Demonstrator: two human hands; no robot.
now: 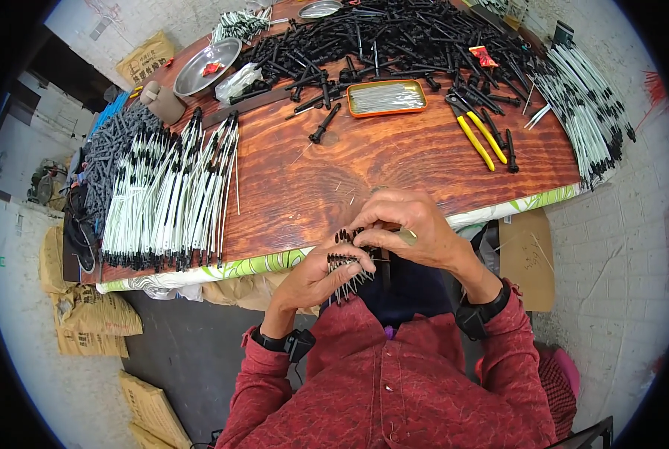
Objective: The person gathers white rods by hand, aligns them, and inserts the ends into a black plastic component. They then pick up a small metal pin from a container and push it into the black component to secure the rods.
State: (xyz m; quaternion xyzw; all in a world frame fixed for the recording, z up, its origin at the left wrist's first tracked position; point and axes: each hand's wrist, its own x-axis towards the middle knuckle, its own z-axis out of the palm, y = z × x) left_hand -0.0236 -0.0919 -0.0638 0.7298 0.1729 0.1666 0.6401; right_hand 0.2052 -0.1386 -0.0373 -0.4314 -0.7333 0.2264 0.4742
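My left hand [321, 275] is closed around a bundle of thin pale rods with black ends [342, 262], held at the table's front edge over my lap. Just above it, my right hand [409, 228] is bent over the bundle with thumb and forefinger pinched together. What that pinch holds is too small and too covered to name. A fine wire-like line shows between the hands. On the table beyond lie a black plastic stick-like part [324, 125] and an orange-rimmed tray [387, 114] of thin silvery wires.
Pliers with yellow handles [484, 141] lie at the right. A large heap of black parts [394, 37] covers the back. Bundles of white rods with black ends [171, 194] stand at the left, more rods [585, 112] at the right. A metal bowl [208, 67] sits back left.
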